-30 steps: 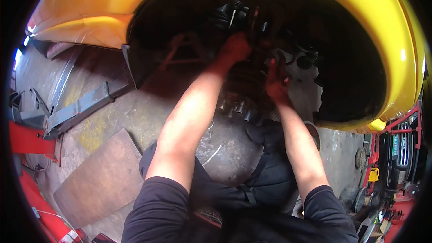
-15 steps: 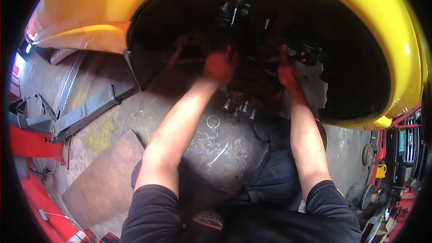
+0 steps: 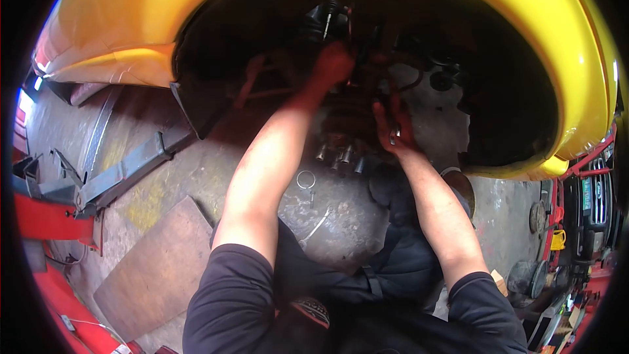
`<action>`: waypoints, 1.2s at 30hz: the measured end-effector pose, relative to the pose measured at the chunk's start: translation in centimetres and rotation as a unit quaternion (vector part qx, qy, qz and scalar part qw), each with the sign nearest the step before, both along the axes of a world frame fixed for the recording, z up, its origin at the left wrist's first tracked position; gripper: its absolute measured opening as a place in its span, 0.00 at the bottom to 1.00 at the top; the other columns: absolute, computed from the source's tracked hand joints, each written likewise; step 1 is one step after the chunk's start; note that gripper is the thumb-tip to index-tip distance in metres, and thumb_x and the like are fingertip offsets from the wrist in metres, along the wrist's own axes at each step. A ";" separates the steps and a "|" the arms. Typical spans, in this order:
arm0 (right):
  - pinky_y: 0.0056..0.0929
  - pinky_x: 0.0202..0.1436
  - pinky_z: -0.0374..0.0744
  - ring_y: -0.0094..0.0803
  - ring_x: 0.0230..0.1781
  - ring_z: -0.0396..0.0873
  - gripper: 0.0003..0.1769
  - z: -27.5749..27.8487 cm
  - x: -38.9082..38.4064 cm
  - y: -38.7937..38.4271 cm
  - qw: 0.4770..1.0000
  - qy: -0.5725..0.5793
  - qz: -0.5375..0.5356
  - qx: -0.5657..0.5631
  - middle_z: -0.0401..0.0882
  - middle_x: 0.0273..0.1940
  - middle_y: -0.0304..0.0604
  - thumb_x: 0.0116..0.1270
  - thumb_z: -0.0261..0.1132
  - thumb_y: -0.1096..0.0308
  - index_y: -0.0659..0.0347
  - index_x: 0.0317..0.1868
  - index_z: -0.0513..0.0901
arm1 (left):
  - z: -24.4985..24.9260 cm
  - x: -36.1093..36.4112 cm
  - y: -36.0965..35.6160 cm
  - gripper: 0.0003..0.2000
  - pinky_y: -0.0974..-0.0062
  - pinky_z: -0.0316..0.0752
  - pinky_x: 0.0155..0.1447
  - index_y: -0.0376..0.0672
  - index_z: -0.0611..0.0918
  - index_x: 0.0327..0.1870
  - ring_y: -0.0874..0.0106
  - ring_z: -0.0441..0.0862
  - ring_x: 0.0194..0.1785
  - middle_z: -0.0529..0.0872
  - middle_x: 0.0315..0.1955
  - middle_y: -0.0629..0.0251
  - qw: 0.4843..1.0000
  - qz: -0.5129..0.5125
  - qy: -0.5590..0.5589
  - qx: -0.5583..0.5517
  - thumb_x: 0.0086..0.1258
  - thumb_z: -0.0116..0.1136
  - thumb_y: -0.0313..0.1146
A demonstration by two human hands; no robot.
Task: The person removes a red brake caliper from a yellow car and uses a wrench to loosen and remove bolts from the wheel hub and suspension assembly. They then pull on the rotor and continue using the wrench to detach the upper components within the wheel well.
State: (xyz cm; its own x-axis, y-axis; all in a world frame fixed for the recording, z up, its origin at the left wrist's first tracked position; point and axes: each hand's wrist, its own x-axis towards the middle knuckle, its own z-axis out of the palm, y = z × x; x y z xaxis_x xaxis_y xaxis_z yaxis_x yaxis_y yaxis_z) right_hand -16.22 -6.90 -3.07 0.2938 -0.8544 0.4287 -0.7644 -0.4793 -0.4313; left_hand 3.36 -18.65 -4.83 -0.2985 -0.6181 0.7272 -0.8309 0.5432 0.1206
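My left hand [image 3: 334, 64] reaches into the dark wheel well under the yellow fender [image 3: 144, 10]. Its fingers look curled, but what they hold is lost in shadow. Beside the hub [image 3: 354, 121], on its right, my right hand [image 3: 395, 124] has its fingers extended and apart, with a ring on one finger. Several shiny studs or nuts [image 3: 341, 156] stick out from the hub's near side. On the floor below lie a metal ring [image 3: 306, 179], a small bolt [image 3: 312, 198] and a wrench [image 3: 317, 225].
A grey lift arm [image 3: 124, 174] joins a red base [image 3: 52, 215] at the left. A brown board [image 3: 157, 265] lies on the floor at lower left. Round dark parts [image 3: 527, 278], a red rack and another vehicle [image 3: 593, 203] are at the right.
My left hand has moved up and slightly right, deeper into the well. My right hand has come down and left, towards the hub, and its fingers have spread.
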 end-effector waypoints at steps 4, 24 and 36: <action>0.39 0.51 0.71 0.43 0.49 0.77 0.31 3.2 1.2 -0.2 0.968 -0.118 -0.073 0.208 0.76 0.50 0.53 0.71 0.50 0.53 0.52 0.71 0.54 | 1.5 -0.7 0.6 0.14 0.58 0.75 0.39 0.39 0.79 0.42 0.52 0.79 0.34 0.81 0.28 0.48 0.993 -0.016 0.062 0.097 0.69 0.43 0.39; 0.42 0.50 0.73 0.54 0.47 0.77 0.32 1.4 1.2 0.6 0.999 -0.028 -0.010 0.027 0.76 0.45 0.64 0.72 0.46 0.50 0.55 0.70 0.55 | 3.4 0.3 6.1 0.12 0.58 0.71 0.51 0.40 0.79 0.43 0.52 0.77 0.47 0.82 0.40 0.49 0.947 0.073 0.224 0.218 0.65 0.51 0.37; 0.36 0.25 0.75 0.44 0.21 0.79 0.30 0.0 1.9 -1.9 0.989 -0.114 -0.080 -0.053 0.77 0.18 0.44 0.64 0.57 0.48 0.55 0.62 0.69 | 3.7 -0.1 3.2 0.09 0.60 0.75 0.47 0.40 0.80 0.35 0.55 0.80 0.43 0.82 0.36 0.52 0.979 0.072 -0.061 0.180 0.64 0.48 0.33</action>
